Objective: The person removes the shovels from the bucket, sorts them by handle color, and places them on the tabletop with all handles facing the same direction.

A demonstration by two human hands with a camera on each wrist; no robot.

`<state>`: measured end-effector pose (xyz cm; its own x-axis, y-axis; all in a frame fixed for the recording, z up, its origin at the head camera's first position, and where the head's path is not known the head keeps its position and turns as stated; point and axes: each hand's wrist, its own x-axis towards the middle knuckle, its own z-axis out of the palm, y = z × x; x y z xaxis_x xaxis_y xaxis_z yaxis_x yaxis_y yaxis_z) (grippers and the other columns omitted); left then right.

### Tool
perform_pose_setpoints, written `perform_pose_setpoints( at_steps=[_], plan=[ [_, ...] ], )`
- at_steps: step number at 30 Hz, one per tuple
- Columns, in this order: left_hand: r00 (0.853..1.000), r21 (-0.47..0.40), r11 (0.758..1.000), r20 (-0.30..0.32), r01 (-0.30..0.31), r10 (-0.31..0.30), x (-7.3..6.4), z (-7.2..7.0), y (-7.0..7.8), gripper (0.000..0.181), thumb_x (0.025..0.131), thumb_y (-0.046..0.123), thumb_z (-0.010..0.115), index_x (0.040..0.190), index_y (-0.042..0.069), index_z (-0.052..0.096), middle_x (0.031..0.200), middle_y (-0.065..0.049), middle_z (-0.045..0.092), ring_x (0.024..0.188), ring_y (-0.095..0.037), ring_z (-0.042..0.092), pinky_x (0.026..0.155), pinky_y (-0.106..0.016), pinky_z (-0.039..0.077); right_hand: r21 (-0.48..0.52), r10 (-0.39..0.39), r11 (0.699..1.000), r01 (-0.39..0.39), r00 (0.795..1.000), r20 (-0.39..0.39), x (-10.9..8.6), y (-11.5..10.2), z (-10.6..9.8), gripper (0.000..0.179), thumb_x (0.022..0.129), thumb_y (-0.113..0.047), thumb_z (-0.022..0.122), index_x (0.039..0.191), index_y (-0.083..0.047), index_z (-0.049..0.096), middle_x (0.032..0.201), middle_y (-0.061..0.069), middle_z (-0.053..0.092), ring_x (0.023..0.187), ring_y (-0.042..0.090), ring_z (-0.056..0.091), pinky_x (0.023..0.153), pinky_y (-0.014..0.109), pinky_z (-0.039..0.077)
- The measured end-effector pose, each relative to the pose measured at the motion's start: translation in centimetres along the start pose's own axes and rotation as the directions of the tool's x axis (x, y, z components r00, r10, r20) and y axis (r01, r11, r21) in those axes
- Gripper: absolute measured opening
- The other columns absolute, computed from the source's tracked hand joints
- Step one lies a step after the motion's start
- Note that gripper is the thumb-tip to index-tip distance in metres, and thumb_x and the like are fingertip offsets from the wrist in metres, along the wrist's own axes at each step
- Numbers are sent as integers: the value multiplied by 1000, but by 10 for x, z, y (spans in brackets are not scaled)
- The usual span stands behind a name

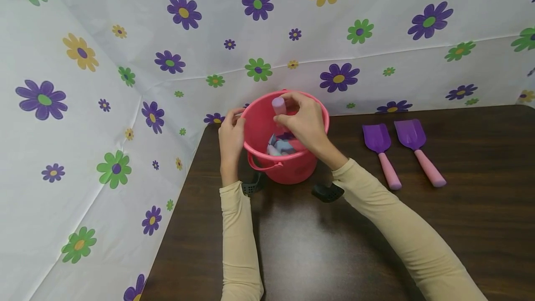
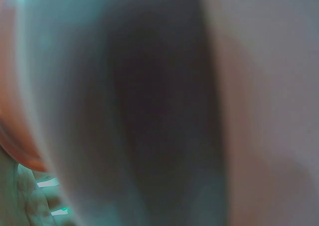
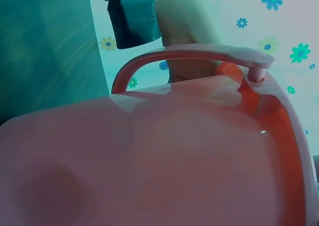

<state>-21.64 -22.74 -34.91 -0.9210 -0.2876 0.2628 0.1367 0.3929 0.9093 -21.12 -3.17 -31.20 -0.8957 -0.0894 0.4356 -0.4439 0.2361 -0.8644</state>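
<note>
A pink bucket [image 1: 288, 171] stands upright on the dark table, its handle hanging down at the front. At the bucket's left rim my left hand [image 1: 231, 136] grips the edge. Reaching over the opening from the right, my right hand [image 1: 304, 117] holds a toy tool by its pink handle [image 1: 279, 104]; the tool's lower part is down inside the bucket and largely hidden. Pale blue and white pieces [image 1: 282, 146] lie at the bottom of the bucket. The bucket's wall [image 3: 149, 156] fills much of the right wrist view, while the left wrist view is mostly blurred.
Two purple toy shovels with pink handles, a left shovel [image 1: 377, 139] and a right shovel [image 1: 411, 134], lie on the table [image 1: 309, 245] to the right of the bucket. A white flowered sheet [image 1: 234, 22] hangs behind and along the left side.
</note>
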Motion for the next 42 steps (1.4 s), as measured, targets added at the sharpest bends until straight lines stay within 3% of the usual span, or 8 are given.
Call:
perform_pose_setpoints(
  at_steps=[27,42],
  plan=[
    [1000,-5,1000,-10,-20,20,0,1,-3,35,103,17,52,133,5,65,117,-19,72,102,-33,70,91,-49,58,-17,-17,1000,17,1000,16,-1,2,0,38,84,0,80,120,3,70,112,18,72,103,29,68,90,42,58],
    [1000,-1,1000,-10,2,-2,0,0,-2,35,104,18,52,134,6,65,120,-18,72,104,-33,69,92,-47,58,40,-25,999,25,1000,0,-1,0,0,38,83,-2,83,119,2,70,108,15,73,101,26,69,93,41,56]
  ],
)
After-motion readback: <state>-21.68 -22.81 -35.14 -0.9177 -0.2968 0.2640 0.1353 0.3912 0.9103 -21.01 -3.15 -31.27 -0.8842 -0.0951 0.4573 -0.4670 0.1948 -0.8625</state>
